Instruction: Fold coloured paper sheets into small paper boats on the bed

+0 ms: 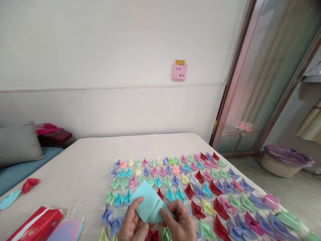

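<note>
Between my two hands, above the table's near side, is a light blue sheet of origami paper (pixel 144 198) with a fold across its lower right part. My left hand (pixel 135 217) grips its lower left edge, thumb low and a finger on the face. With thumb and curled fingers, my right hand (pixel 178 219) pinches the folded right side. Beneath and beyond the hands, rows of small folded paper boats (pixel 190 190) in red, blue, green, yellow, pink and purple cover the table. My hands hide some of the nearest boats.
On the left lie a red packet (pixel 37 224), a stack of coloured paper (pixel 67 229), a red folded piece (pixel 30 184) and a light blue one (pixel 10 199). A pink note (pixel 180 71) is taped to the wall. A covered tub (pixel 281 167) stands right, by the glass door (pixel 253 83).
</note>
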Demonstrator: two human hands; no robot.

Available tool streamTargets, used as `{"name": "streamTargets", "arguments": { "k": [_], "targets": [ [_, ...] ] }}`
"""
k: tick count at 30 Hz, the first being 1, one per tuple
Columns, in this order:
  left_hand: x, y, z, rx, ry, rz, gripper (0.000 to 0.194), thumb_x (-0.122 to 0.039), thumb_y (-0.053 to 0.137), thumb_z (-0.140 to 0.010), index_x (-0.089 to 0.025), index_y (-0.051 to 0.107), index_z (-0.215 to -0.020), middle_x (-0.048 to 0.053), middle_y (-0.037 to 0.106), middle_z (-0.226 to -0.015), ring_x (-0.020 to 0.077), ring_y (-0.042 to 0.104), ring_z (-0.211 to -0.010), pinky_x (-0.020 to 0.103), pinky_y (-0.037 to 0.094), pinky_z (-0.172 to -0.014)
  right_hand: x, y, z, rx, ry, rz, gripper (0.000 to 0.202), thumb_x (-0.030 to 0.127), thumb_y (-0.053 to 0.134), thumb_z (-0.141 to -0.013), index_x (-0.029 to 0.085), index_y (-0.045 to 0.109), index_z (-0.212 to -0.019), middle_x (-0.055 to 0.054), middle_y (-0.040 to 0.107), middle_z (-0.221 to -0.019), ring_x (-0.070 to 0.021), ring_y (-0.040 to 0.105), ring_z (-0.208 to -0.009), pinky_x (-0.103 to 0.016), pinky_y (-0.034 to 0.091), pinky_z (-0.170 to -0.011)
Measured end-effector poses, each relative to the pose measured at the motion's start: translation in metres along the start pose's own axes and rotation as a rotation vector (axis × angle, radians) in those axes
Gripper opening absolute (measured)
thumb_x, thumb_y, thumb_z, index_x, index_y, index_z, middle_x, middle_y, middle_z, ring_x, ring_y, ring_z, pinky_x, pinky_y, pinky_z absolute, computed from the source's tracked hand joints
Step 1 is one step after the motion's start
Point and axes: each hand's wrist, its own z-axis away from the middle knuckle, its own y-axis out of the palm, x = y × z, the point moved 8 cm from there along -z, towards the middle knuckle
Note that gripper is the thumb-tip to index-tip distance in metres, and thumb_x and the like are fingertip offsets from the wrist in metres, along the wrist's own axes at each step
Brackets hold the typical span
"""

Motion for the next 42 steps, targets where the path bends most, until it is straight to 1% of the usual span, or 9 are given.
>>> {"name": "streamTargets", "arguments": {
  "k": [4,8,13,16,19,23,28,33,42],
  "targets": [
    [-0.006,0.005,0.000,-0.026,-0.002,0.032,0.102,-0.010,0.076,-0.056,-0.034,0.028,-0.143,0.008,0.072,-0.109,0.0262,0.074,-0.081,0.033,0.057,-0.071,0.004,-0.004,0.000,-0.048,-0.095,0.064,0.025,0.034,0.062,-0.066,0.024,0.041,-0.055,0.008,0.035,-0.050,-0.0118,0.031,-0.048,-0.025,0.027,-0.047],
    [-0.004,0.004,-0.001,-0.040,-0.056,0.045,0.120,-0.013,0.083,-0.054,-0.039,0.013,-0.148,0.007,0.069,-0.109,0.0257,0.074,-0.082,0.033,0.058,-0.071,0.002,-0.006,0.001,-0.070,-0.147,0.105,0.027,0.035,0.062,-0.070,0.024,0.042,-0.056,0.007,0.037,-0.051,-0.0121,0.030,-0.048,-0.026,0.028,-0.047],
    [0.004,-0.005,-0.005,-0.057,-0.100,-0.002,0.125,-0.021,0.091,-0.050,-0.039,0.015,-0.148,0.003,0.075,-0.099,0.0256,0.074,-0.082,0.033,0.059,-0.072,-0.010,-0.003,0.003,-0.054,-0.129,0.045,0.028,0.034,0.065,-0.071,0.024,0.044,-0.057,0.007,0.040,-0.052,-0.0118,0.033,-0.048,-0.025,0.029,-0.046],
    [0.000,-0.007,-0.005,-0.065,-0.099,-0.015,0.124,-0.022,0.091,-0.050,-0.035,0.018,-0.149,0.005,0.077,-0.097,0.0287,0.075,-0.084,0.034,0.059,-0.072,-0.017,0.003,0.001,0.017,-0.013,-0.144,0.021,0.033,0.068,-0.068,0.022,0.050,-0.068,0.007,0.046,-0.053,-0.0124,0.041,-0.048,-0.024,0.034,-0.046],
    [-0.012,-0.001,-0.003,-0.026,-0.068,-0.057,0.120,-0.020,0.090,-0.052,-0.029,0.020,-0.149,0.008,0.077,-0.098,0.0298,0.075,-0.084,0.033,0.059,-0.071,-0.019,0.016,-0.001,0.214,0.171,-0.366,0.031,0.026,0.072,-0.062,0.020,0.053,-0.086,0.006,0.059,-0.054,-0.0134,0.050,-0.047,-0.023,0.037,-0.047],
    [-0.021,0.011,0.000,0.056,-0.057,-0.114,0.115,-0.015,0.086,-0.054,-0.021,0.019,-0.148,0.010,0.078,-0.095,0.0292,0.076,-0.079,0.033,0.058,-0.069,-0.018,0.030,0.001,0.481,0.311,-0.373,0.026,0.012,0.072,-0.054,0.015,0.060,-0.076,0.002,0.067,-0.056,-0.0128,0.056,-0.050,-0.022,0.039,-0.050],
    [-0.014,0.012,0.000,0.089,-0.057,-0.214,0.113,-0.015,0.080,-0.055,-0.018,0.016,-0.148,0.009,0.076,-0.089,0.0321,0.075,-0.082,0.035,0.058,-0.069,-0.028,0.036,0.001,0.516,0.307,-0.223,0.031,0.017,0.073,-0.050,0.016,0.063,-0.079,0.004,0.065,-0.053,-0.0145,0.056,-0.046,-0.023,0.040,-0.047],
    [-0.012,0.008,-0.002,0.093,-0.040,-0.260,0.106,-0.014,0.078,-0.056,-0.018,0.022,-0.146,0.013,0.073,-0.099,0.0322,0.076,-0.081,0.036,0.058,-0.070,-0.022,0.031,0.000,0.511,0.234,-0.101,0.023,0.011,0.065,-0.049,0.018,0.060,-0.070,0.007,0.062,-0.053,-0.0132,0.054,-0.048,-0.020,0.037,-0.045],
    [-0.031,0.010,-0.002,0.076,-0.066,-0.214,0.103,-0.015,0.082,-0.053,-0.016,0.029,-0.142,0.013,0.077,-0.099,0.0305,0.076,-0.077,0.036,0.059,-0.068,-0.004,0.032,0.007,0.652,0.260,-0.112,0.021,0.010,0.054,-0.055,0.017,0.057,-0.074,0.008,0.059,-0.050,-0.0092,0.048,-0.041,-0.020,0.032,-0.042]
  ]
}}
